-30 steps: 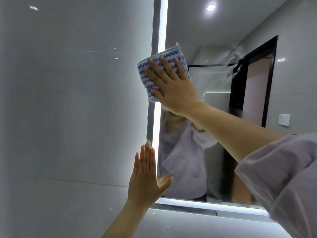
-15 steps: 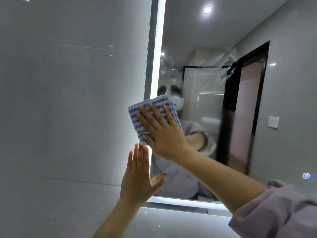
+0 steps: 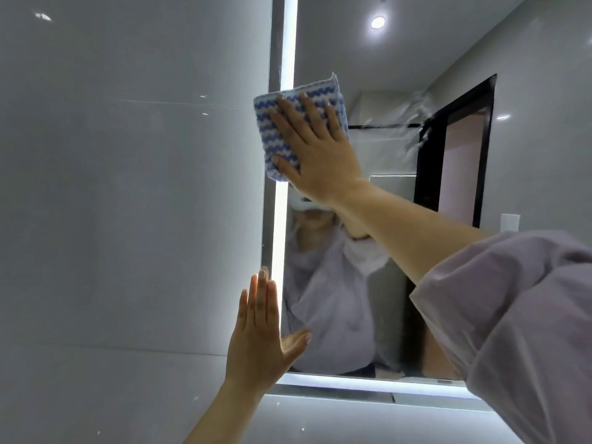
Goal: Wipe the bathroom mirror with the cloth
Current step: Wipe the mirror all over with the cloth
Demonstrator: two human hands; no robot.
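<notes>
The bathroom mirror (image 3: 400, 75) has a lit strip along its left and bottom edges. My right hand (image 3: 315, 149) presses a folded blue-and-white zigzag cloth (image 3: 272, 123) flat against the mirror's upper left, over the lit strip. My left hand (image 3: 261, 334) lies flat and open, fingers together pointing up, on the wall at the mirror's lower left corner, thumb over the glass. A wet smear (image 3: 413, 113) streaks the mirror at the upper right.
Glossy grey wall tiles (image 3: 128, 219) fill the left side. The mirror reflects a dark door frame (image 3: 429, 161), a ceiling light (image 3: 378, 22) and a person in a pale shirt. My pale lilac sleeve (image 3: 519, 331) fills the lower right.
My right hand slid the cloth down the mirror's left edge, then back up to the upper left. My left hand stayed flat by the lower left corner.
</notes>
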